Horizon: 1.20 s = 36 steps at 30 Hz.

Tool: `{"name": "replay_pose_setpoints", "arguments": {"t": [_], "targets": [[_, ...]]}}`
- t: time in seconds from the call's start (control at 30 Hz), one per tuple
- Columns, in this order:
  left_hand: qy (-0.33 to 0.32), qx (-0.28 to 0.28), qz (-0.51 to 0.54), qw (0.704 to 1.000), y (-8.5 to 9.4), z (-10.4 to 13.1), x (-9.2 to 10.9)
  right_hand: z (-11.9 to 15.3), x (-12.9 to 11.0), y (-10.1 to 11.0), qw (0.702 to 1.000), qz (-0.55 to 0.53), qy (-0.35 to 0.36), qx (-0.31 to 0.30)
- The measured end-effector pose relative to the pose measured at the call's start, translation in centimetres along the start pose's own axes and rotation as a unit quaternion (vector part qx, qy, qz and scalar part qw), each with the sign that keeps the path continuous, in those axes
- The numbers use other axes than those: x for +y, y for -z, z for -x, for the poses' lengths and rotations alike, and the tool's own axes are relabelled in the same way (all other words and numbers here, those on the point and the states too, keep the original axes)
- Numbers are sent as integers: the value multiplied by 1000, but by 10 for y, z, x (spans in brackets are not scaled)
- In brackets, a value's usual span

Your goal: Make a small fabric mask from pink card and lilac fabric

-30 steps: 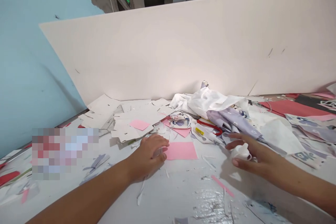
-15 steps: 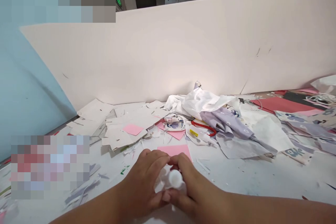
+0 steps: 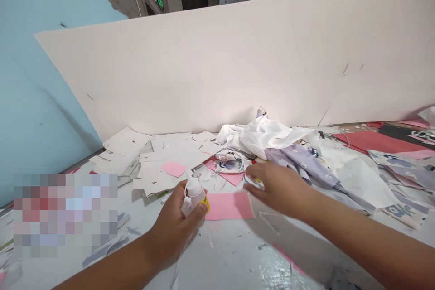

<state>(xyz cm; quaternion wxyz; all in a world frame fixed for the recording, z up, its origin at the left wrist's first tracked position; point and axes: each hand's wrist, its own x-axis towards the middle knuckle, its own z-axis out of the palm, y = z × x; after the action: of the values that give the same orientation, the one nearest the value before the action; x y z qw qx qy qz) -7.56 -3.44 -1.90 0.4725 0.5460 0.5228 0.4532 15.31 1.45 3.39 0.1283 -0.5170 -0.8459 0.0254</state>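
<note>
My left hand (image 3: 185,217) is wrapped round a small white glue bottle (image 3: 196,194) with a yellow label; its nozzle points up and its small cap hangs at the side. Just right of the bottle, a pink paper rectangle (image 3: 231,205) lies flat on the white table. My right hand (image 3: 272,186) reaches past the right end of that paper, its fingers closed round a white item with a yellow label (image 3: 257,180), mostly hidden by the fingers. Beside those fingertips is a patterned fabric piece (image 3: 229,161).
Crumpled white cloth (image 3: 268,133) and lilac fabric (image 3: 302,158) are heaped behind my right hand. White card pieces (image 3: 152,170) lie at the back left, red sheets (image 3: 377,140) at the right. A white panel (image 3: 220,72) stands behind.
My hands have moved apart from around the bottle. The left holds it further left, its nozzle now uncovered; the right has reached forward and right to the white item. The pink rectangle shows more fully.
</note>
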Motion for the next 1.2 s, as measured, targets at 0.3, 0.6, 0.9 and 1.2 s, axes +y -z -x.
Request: {"name": "replay_pose_setpoints", "arguments": {"t": [0.3, 0.6, 0.9, 1.2], "targets": [[-10, 7, -12, 1000, 2, -3, 0, -29, 66, 0, 984, -19, -170, -52], [-11, -13, -4, 1000, 1, -4, 1, -25, 58, -6, 985, 106, -130, 31], [-21, -10, -44, 999, 3, -4, 0, -26, 65, 1, 999, 37, -32, 14], [-31, -4, -40, 999, 0, -4, 3, -31, 77, -4, 955, -200, -218, 12]]}}
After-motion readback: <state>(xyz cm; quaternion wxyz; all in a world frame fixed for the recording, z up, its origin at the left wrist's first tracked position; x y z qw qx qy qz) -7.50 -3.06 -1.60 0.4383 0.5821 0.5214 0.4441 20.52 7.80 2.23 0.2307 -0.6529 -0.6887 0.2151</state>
